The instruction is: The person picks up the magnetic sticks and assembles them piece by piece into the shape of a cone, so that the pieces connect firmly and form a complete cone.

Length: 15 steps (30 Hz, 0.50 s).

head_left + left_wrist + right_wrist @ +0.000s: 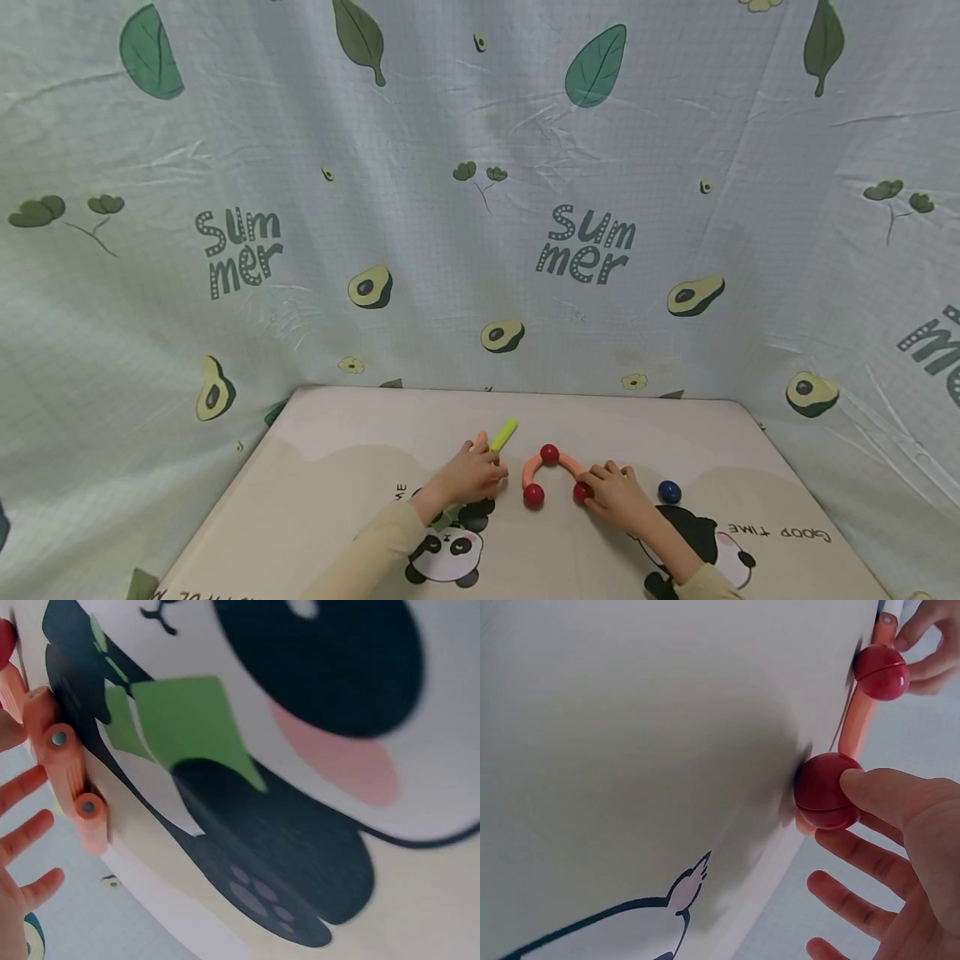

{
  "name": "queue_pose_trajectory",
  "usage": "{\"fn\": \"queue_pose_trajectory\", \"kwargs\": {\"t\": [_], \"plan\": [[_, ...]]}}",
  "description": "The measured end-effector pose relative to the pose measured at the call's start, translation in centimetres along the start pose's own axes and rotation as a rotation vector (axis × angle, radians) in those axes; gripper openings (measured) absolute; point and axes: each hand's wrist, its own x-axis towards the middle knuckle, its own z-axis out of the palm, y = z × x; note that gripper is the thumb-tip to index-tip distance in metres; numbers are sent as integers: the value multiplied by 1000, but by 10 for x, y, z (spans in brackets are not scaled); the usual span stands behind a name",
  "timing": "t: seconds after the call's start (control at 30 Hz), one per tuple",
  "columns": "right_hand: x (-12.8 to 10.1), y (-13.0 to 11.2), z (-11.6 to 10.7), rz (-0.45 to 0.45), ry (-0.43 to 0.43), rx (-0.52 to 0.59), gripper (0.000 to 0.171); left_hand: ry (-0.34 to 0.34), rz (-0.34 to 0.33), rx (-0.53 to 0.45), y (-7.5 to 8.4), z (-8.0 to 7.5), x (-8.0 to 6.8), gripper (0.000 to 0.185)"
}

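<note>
Two orange curved pieces (531, 470) form an arch on the table, with a red ball (550, 454) at the top and one at each foot. My right hand (618, 497) pinches the right-foot red ball (826, 793) between thumb and index finger; its other fingers are spread. To the left of the arch, my left hand (467, 477) holds an orange jointed piece (66, 761) with grey pins by thumb and fingertips. Just beyond those fingers lies a lime-green stick (505, 434). The left-foot red ball (534, 496) sits between the hands.
A dark blue ball (670, 492) lies right of my right hand. The pale tabletop (337, 417) carries printed pandas and lettering. Behind and beside it hangs a curtain (435, 233) printed with leaves and avocados.
</note>
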Motion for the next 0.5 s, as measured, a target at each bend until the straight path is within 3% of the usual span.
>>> {"fn": "queue_pose_trajectory", "kwargs": {"t": [0.23,0.5], "plan": [[-1,1,1,-1,11,-1,28,4,46,16,-4,1,-8,27],[-2,0,1,-3,32,-7,28,14,74,-30,-1,2,-9,20]]}}
